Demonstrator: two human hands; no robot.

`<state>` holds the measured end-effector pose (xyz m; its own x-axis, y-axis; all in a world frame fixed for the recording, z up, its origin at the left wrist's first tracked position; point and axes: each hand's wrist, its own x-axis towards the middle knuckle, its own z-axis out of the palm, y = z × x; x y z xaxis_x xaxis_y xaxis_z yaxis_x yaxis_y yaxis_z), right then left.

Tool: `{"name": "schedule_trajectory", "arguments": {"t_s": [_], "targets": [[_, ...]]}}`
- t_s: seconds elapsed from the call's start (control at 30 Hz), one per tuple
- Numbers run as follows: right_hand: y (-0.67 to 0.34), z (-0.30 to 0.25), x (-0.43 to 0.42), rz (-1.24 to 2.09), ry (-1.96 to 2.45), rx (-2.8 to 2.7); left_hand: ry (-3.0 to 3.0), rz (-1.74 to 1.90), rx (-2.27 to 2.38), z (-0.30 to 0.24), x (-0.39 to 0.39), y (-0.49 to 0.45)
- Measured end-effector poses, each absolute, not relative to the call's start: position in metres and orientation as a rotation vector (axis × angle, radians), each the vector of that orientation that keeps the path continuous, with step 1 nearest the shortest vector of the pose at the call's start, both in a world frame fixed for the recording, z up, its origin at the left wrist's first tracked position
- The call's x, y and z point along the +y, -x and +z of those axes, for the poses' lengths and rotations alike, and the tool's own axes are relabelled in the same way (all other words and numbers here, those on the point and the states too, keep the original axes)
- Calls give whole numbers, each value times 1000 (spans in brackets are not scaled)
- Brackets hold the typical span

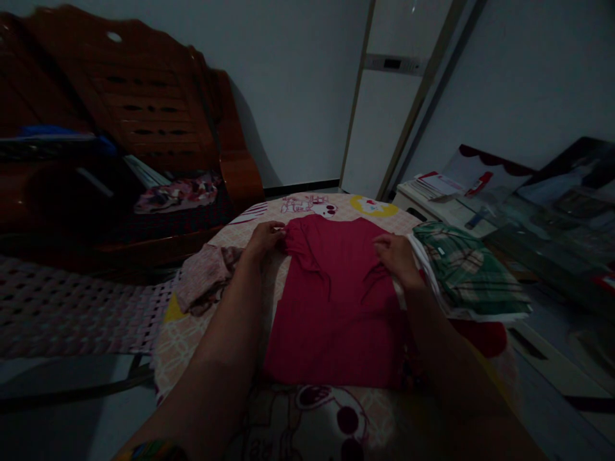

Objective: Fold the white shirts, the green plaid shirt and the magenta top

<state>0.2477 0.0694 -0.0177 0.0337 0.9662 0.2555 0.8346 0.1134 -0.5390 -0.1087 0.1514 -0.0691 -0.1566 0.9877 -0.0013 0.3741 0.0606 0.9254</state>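
Note:
A dark pink shirt (336,307) lies spread out flat on a round table with a patterned cloth (185,349), its neckline at the far side. At its left sleeve, my left hand (265,239) pinches the fabric edge between closed fingers. On the other side, my right hand (398,257) is closed on the right sleeve. Creases run inward from both sleeves. Left of my left forearm sits a crumpled pinkish-grey garment (204,278). Beside my right hand is a stack of folded clothes with a green plaid garment (468,266) on top.
A carved wooden sofa (144,83) with cloth and other items stands at the back left. A woven chair (81,304) is at the left. White floor-standing appliance (384,121) rises behind the table. A glass-topped cabinet (528,224) with papers stands at the right.

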Motion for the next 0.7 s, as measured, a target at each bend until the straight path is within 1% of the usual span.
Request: {"name": "schedule_trajectory", "arguments": {"t_s": [0.07,0.13,0.23,0.33,0.5,0.57,0.7], "targets": [[-225,-20,63,611,1488,-1946,-1366,1175,1604,-66,151,100],[-207,-29,59,880,1323,-1980,-1309,1254,1491,-59,150,85],[-193,-49,57,1071,1271,-1867,-1239,1275,1135,-48,147,58],[-191,-69,61,1107,1323,-1746,-1224,1316,904,-40,147,42],[-194,-81,64,1009,1368,-1793,-1207,1512,1003,-49,151,53],[-191,-78,65,936,1359,-1884,-1197,1486,1073,-57,151,59],[-176,-66,66,777,1350,-2098,-1218,1307,1153,-65,148,56]]}}
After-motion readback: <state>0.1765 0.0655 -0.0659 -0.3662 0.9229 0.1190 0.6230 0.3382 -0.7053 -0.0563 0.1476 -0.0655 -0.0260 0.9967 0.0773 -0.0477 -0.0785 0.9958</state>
